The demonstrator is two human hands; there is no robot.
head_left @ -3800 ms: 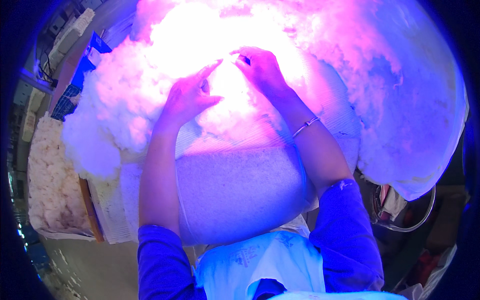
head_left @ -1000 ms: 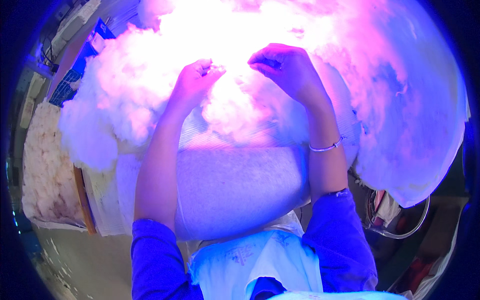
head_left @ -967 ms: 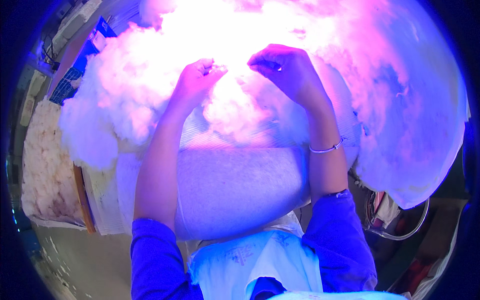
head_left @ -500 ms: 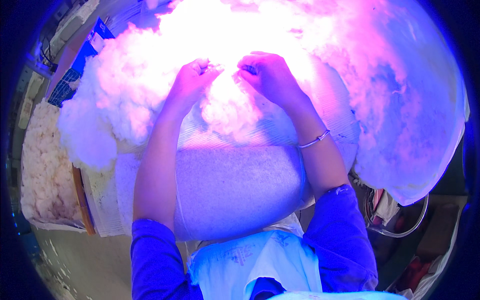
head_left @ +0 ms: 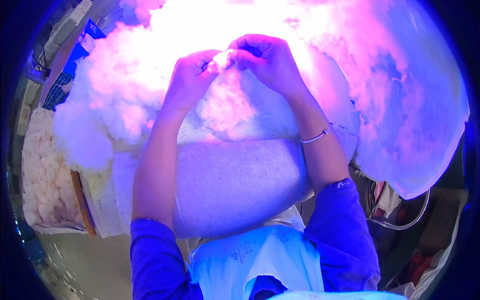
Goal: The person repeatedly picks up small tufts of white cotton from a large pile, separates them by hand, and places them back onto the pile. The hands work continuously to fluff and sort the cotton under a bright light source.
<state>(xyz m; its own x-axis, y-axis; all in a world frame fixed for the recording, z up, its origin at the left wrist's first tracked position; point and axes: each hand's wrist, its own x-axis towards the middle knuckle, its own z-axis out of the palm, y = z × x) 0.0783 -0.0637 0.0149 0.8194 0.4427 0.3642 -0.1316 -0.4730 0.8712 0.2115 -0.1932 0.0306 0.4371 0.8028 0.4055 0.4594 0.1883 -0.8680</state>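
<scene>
My left hand (head_left: 191, 77) and my right hand (head_left: 270, 65) meet over the brightly lit work surface. Pinched between their fingertips is a small tuft of white fluffy fibre (head_left: 220, 61), glowing pinkish in the light. Both hands have bent, closed fingers, and some right fingertips are hard to make out. Just below the hands, a loose clump of fibre (head_left: 227, 107) lies on a ribbed pale cloth (head_left: 270, 122). A big heap of the same fluff (head_left: 117, 85) spreads to the left of my left hand. Glare hides what lies beyond the hands.
A padded, cloth-covered roll (head_left: 240, 185) runs along the near edge, before my apron (head_left: 260, 250). More fibre (head_left: 390, 100) covers the right side. At the left stand a blue box (head_left: 75, 57), a fluffy slab (head_left: 50, 175) and a wooden strip (head_left: 82, 202). A clear hose (head_left: 400, 225) curves at lower right.
My hands have come together and moved slightly farther away from me. The tuft now spans both sets of fingertips, where a gap stood between the hands before.
</scene>
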